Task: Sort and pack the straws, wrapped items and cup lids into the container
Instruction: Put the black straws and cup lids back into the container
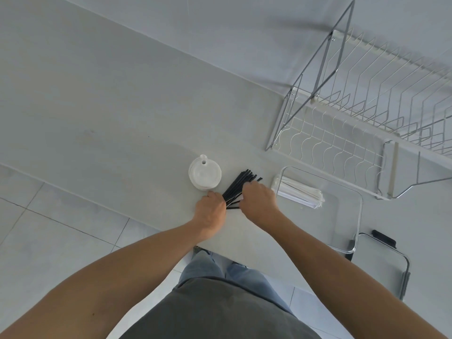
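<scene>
Currently both hands, L & R, fingers clamped on fanned straws at counter ctr, lids at 10 o'clock, box at 3; risk: uneven grip, strays slip out.

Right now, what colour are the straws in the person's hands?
Black. The straws are a dark bundle held between both hands, shown best in the head view.

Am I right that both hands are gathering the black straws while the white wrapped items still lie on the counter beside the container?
Not quite: the head view shows the wrapped items already inside the clear container. Both hands, left and right, are gathering the black straws.
</scene>
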